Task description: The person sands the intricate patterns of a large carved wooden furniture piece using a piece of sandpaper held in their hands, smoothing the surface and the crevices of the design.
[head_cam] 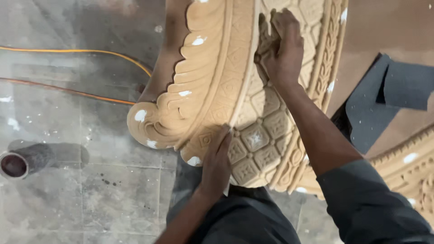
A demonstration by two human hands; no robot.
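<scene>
Carved wooden panel [235,81]: large, curved, tan piece with a leaf-scroll border, a band of raised diamond tiles and a beaded edge. It lies tilted across the person's lap and out over the floor, its scrolled end lowest and nearest the viewer. White filler dabs [140,115] dot the scroll, the leaf tips and the outer rim, apparently marking patched flaws.

Left hand [216,162]: laid against the panel's lower edge, fingers curled over the rim beside a diamond tile. The hold looks like a brace, steadying the piece so it does not slide off the lap. Fingers bent around the edge, gripping the panel itself.

Right hand [281,47]: pressed palm-down on the diamond band higher up, fingers spread and slightly curled. Whether something such as abrasive paper lies under the palm cannot be told; the hand covers that spot. It bears flat on the surface rather than closing round anything.

Second carved piece [409,169]: similar tan moulding at the right edge, also spotted white, lying apart from the first.

Dark grey sheet [384,99]: folded material on the brown ground to the right, within reach of the right arm.

Orange cables [77,72]: two lines running across the grey tiled floor [68,194] at left.

Dark cylinder [22,162]: a short tube lying on its side on the floor, open end toward the viewer, well apart from the panel.
</scene>
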